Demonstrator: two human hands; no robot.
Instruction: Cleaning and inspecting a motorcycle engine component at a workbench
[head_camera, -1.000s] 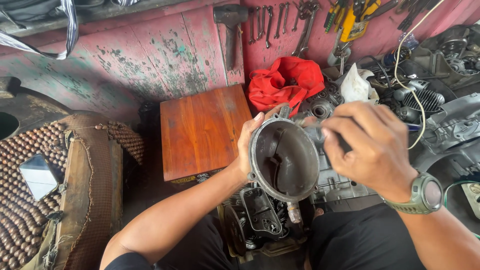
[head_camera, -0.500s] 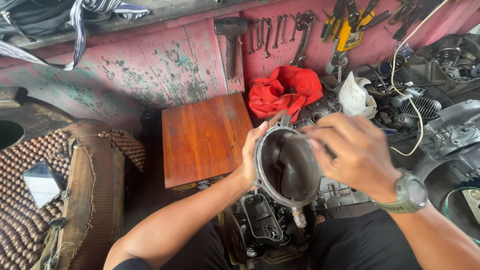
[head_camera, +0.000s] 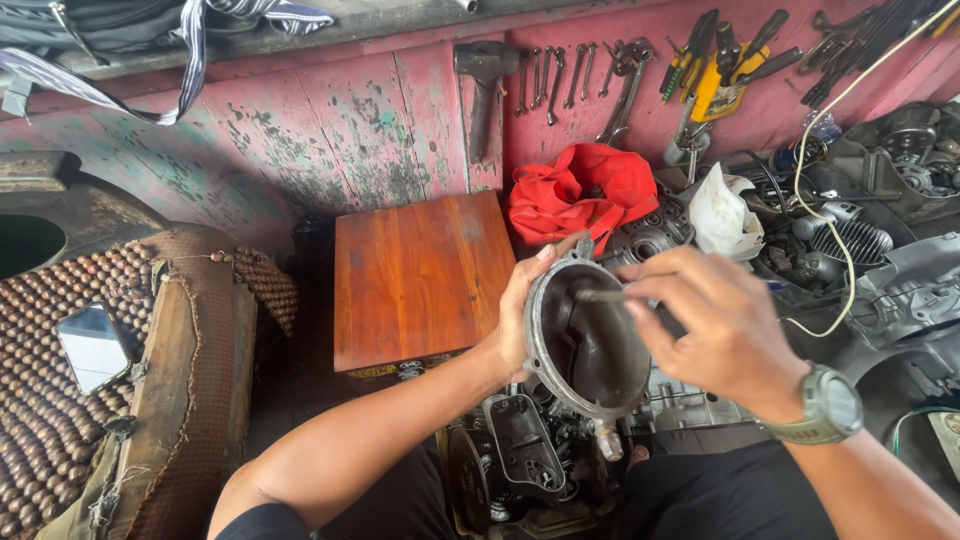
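Note:
My left hand (head_camera: 522, 312) grips the rim of a grey metal engine cover (head_camera: 585, 340), holding it upright with its hollow side toward me. My right hand (head_camera: 715, 325) pinches a thin metal tool (head_camera: 598, 295) whose tip reaches into the cover's upper rim. A watch (head_camera: 828, 405) sits on my right wrist. Below the cover lies a dark engine block (head_camera: 525, 455) between my legs.
A small brown wooden stool (head_camera: 420, 275) stands left of the cover. A red cloth (head_camera: 580, 190), a white rag (head_camera: 722, 210) and engine parts lie behind. Wrenches, pliers and a hammer (head_camera: 483, 85) hang on the pink wall. A phone (head_camera: 92, 345) rests on a beaded seat at left.
The cover has turned more upright and edge-on in my left hand. My right hand has shifted, and now holds the thin tool at the cover's upper rim.

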